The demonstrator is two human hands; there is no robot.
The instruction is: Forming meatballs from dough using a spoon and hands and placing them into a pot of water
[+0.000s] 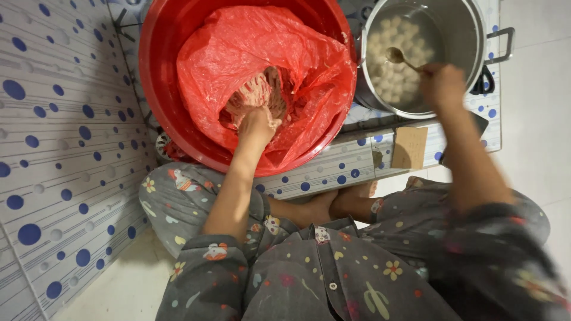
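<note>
Left fingers [254, 116] buried in paste [257, 90]

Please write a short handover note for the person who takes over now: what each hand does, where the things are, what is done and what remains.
Left hand: in the pinkish paste, gripping some, inside the red plastic bag that lines the red basin.
Right hand: holds a spoon over the metal pot.
Done: many pale balls lie in the pot's liquid.
Left: plenty of paste remains in the bag.
</note>
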